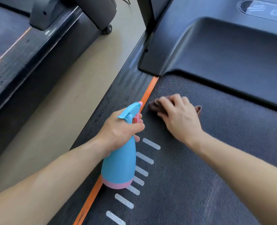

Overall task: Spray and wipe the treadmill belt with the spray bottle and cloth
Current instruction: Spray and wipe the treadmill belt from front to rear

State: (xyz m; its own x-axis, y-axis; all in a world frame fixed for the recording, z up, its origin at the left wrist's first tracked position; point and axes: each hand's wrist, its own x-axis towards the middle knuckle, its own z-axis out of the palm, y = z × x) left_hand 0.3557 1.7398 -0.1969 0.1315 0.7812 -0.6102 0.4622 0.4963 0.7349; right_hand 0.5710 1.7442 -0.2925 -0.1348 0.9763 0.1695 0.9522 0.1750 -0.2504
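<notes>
The dark textured treadmill belt [207, 159] runs from the bottom of the head view up to the motor cover. My left hand [121, 129] grips the neck of a blue spray bottle [119, 166] with a pink base and pink trigger, held above the belt's left edge. My right hand [178, 116] presses a dark brown cloth [152, 106] flat on the belt near the orange stripe. Most of the cloth is hidden under the hand; one corner shows on the hand's right side.
An orange stripe [149, 93] and a ribbed side rail [118, 98] border the belt on the left. White dashes [144, 158] mark the belt. The black motor cover [223, 51] lies ahead. A second treadmill [20, 51] stands left across a beige floor [66, 101].
</notes>
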